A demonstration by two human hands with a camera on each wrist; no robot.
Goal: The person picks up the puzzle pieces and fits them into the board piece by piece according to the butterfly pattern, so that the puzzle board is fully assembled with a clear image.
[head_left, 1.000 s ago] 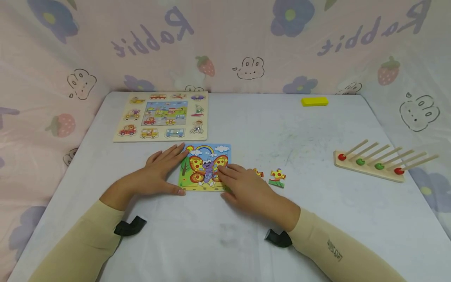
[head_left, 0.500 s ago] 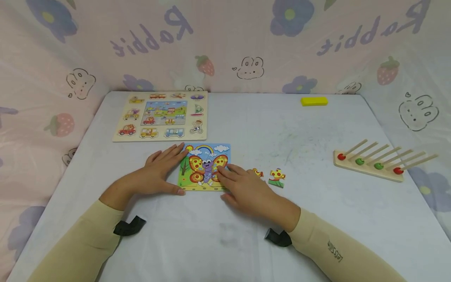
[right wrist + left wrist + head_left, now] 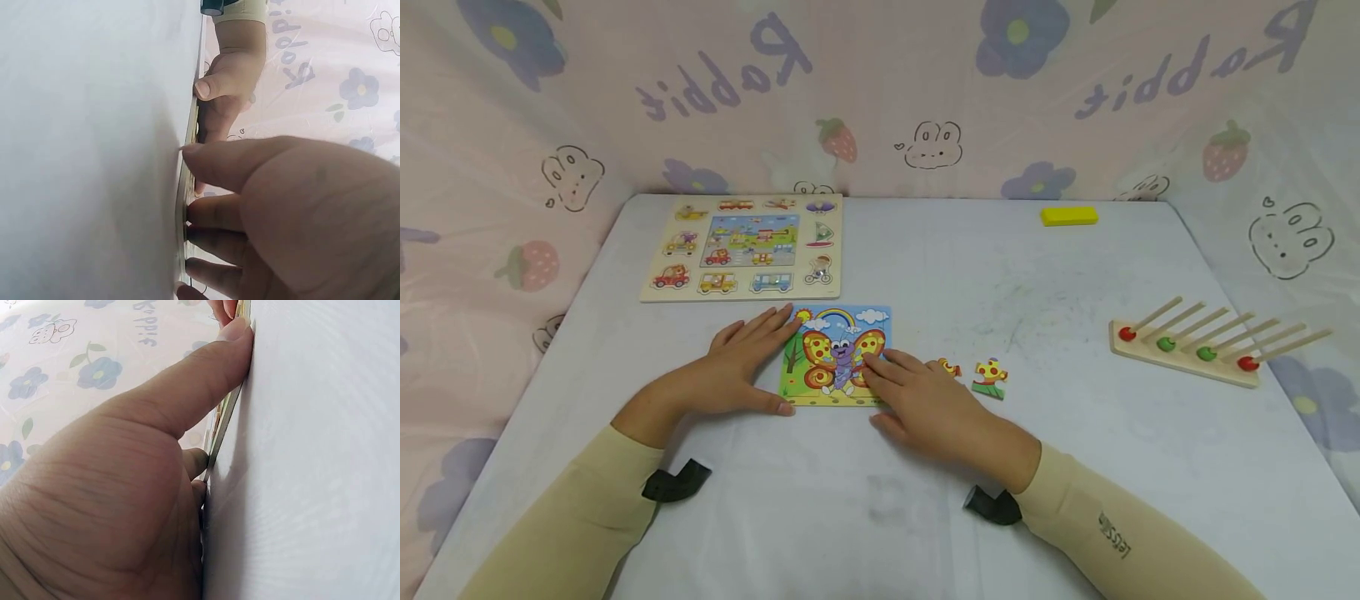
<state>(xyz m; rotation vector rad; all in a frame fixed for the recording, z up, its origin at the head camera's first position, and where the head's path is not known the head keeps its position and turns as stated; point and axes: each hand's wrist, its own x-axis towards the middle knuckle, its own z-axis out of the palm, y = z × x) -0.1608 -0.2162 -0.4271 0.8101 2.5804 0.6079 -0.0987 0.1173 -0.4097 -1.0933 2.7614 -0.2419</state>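
A butterfly jigsaw puzzle [image 3: 842,342] lies flat on the white table in the head view. My left hand [image 3: 730,371] rests at its left side with straight, spread fingers. The index fingertip touches the upper left corner, and the thumb [image 3: 212,362] lies along the near edge. On the puzzle's right part, the fingertips of my right hand [image 3: 932,408] press down. That hand covers the lower right corner. Two loose puzzle pieces sit to the right: one piece [image 3: 990,378] shows fully, the other piece [image 3: 951,367] is partly behind my right hand.
A wooden vehicle puzzle board [image 3: 741,290] stands behind the left hand. At the far right is a wooden peg stand [image 3: 1180,354] with red and green beads. A yellow block [image 3: 1069,217] lies near the back edge. Printed cloth hangs around the table.
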